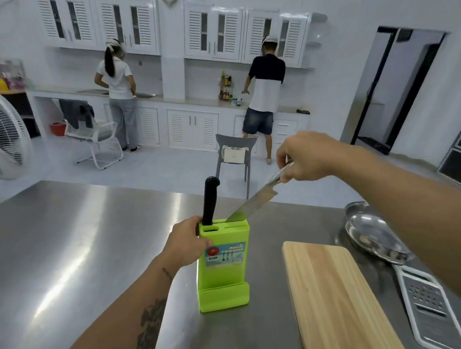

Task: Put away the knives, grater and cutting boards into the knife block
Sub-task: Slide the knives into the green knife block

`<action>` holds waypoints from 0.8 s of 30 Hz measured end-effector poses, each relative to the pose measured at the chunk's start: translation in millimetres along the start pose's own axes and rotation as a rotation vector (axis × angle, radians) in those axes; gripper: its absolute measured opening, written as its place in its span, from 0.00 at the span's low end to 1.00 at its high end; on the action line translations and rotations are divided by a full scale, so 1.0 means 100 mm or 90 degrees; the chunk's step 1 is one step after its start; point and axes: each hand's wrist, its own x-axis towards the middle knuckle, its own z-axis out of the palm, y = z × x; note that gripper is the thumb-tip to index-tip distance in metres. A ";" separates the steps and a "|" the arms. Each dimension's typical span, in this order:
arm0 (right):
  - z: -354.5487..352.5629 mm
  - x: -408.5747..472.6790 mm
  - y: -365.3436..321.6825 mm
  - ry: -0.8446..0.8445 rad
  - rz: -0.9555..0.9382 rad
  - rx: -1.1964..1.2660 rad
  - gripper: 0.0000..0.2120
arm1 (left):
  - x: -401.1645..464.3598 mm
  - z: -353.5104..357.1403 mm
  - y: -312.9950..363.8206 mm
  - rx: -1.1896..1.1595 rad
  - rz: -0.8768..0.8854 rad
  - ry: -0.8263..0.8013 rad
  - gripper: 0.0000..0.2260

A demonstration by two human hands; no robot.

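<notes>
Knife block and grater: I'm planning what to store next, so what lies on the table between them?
In the head view, the wooden cutting board lies flat on the steel table between the green knife block and the grater.

I stand in a shared kitchen, at a brushed stainless-steel worktable (66, 238). White louvred wall cupboards (210, 32) hang above a long pale counter (192, 102) carrying a rack of sauce bottles (225, 89), where two people in head coverings work at the far wall.
</notes>
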 end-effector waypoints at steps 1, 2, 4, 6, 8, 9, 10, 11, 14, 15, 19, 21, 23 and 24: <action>-0.01 0.04 -0.01 0.007 0.001 -0.001 0.09 | 0.00 0.00 0.00 0.001 0.003 -0.002 0.23; -0.02 0.07 -0.02 0.007 0.000 -0.003 0.09 | 0.02 0.00 0.00 0.001 0.004 -0.006 0.23; -0.07 0.13 -0.06 -0.004 -0.005 -0.011 0.08 | 0.03 -0.01 0.00 -0.005 0.009 -0.017 0.23; -0.12 0.19 -0.10 -0.019 -0.010 -0.012 0.07 | 0.05 -0.01 0.01 -0.014 0.011 -0.025 0.23; -0.12 0.26 -0.15 -0.020 -0.014 -0.005 0.07 | 0.06 0.00 0.02 -0.023 0.015 -0.030 0.23; -0.11 0.29 -0.17 -0.017 -0.015 0.006 0.08 | 0.07 0.01 0.03 -0.027 0.018 -0.030 0.23; -0.07 0.33 -0.20 -0.018 -0.018 0.019 0.10 | 0.08 0.02 0.03 -0.030 0.019 -0.031 0.23; -0.02 0.37 -0.23 -0.023 -0.021 0.032 0.11 | 0.08 0.03 0.04 -0.031 0.021 -0.031 0.22; 0.20 0.47 -0.30 -0.038 -0.012 0.082 0.13 | 0.10 0.05 0.07 -0.036 0.026 -0.032 0.22; 0.27 0.49 -0.30 -0.037 -0.004 0.101 0.13 | 0.11 0.05 0.07 -0.043 0.029 -0.032 0.22; 0.59 0.51 -0.28 -0.022 0.023 0.167 0.12 | 0.11 0.07 0.06 -0.057 0.035 -0.023 0.23; 0.74 0.53 -0.32 -0.035 0.023 0.190 0.12 | 0.13 0.10 0.05 -0.059 0.031 -0.026 0.23; 0.88 0.56 -0.38 -0.046 0.030 0.238 0.11 | 0.13 0.11 0.04 -0.053 0.030 -0.023 0.23; 0.94 0.57 -0.40 -0.042 0.041 0.277 0.11 | 0.13 0.12 0.03 -0.051 0.030 -0.017 0.23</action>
